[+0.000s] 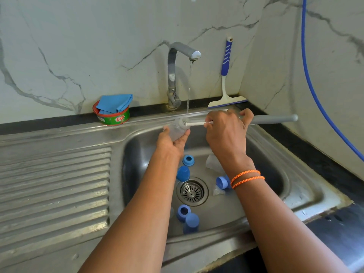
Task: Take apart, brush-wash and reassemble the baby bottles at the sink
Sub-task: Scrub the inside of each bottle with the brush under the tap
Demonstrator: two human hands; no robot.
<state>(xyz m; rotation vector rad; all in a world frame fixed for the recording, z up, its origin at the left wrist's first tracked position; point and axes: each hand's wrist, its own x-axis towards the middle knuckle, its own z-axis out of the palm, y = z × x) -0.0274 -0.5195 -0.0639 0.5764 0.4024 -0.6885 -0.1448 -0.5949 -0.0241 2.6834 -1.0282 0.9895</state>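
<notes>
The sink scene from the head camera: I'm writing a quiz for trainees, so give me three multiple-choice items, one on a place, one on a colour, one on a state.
1. Where does the green tub with the blue cloth stand?
A. On the ledge left of the tap
B. In the sink basin
C. On the ribbed drainboard

2. What colour are the loose caps and rings around the drain?
A. Red
B. Blue
C. White

3. What is the state of the tap?
A. Off and dry
B. Covered with a cloth
C. Running

Answers: 1 A, the tub sits on the ledge against the wall, left of the tap. 2 B, every loose piece by the drain is blue. 3 C, a stream falls from the spout onto the clear bottle, which the left hand holds while the right hand holds the bottle brush.
</notes>
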